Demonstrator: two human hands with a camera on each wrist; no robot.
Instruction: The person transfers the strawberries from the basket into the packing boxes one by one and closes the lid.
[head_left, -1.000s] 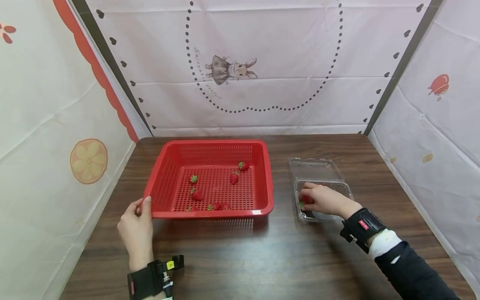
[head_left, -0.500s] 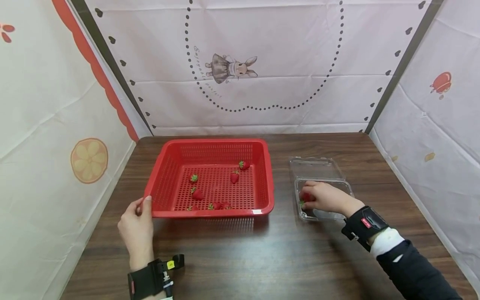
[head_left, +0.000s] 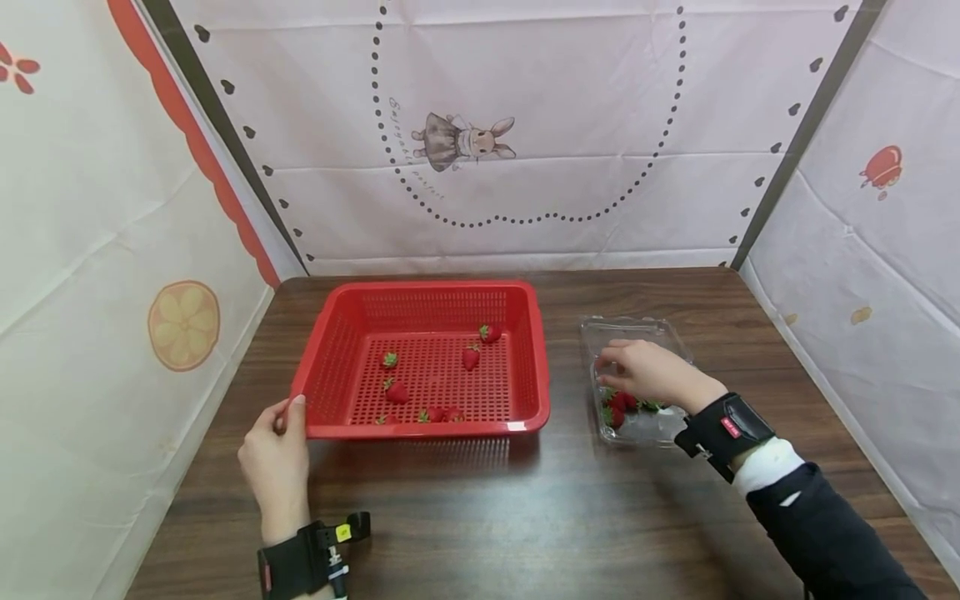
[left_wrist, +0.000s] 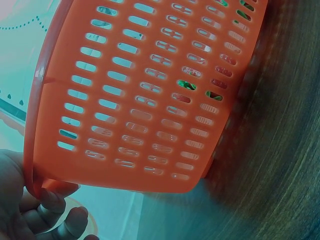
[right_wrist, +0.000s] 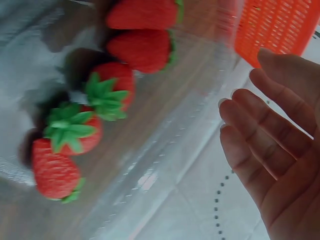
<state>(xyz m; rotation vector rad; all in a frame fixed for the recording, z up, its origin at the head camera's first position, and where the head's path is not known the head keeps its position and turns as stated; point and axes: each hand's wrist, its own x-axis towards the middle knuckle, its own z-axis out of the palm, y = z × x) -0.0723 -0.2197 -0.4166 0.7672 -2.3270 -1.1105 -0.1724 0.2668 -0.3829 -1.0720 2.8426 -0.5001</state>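
Note:
My left hand (head_left: 276, 462) grips the near-left corner of a red plastic basket (head_left: 420, 431), thumb on top of the rim. In the left wrist view, its fingers curl under the lip of the perforated wall (left_wrist: 120, 75). Several strawberries lie on the basket floor, one of them a strawberry (head_left: 470, 357) toward the right side. On the right, my right hand (head_left: 651, 367) hovers over a clear clamshell box (head_left: 652, 432), fingers loosely extended and holding nothing. Inside the box, several strawberries (right_wrist: 56, 172) rest in a row, their green caps showing in the right wrist view.
The brown wooden table (head_left: 480, 517) carries the basket and the box, with a strip of tabletop between them. A white printed cloth (head_left: 525, 192) stands behind the table, and similar cloths line both sides. The box's transparent lid (head_left: 622, 329) lies folded back behind it.
My right hand has let go of a strawberry in the clear box and lifted a little up and away, uncovering the strawberries there. The left hand stays on the basket corner.

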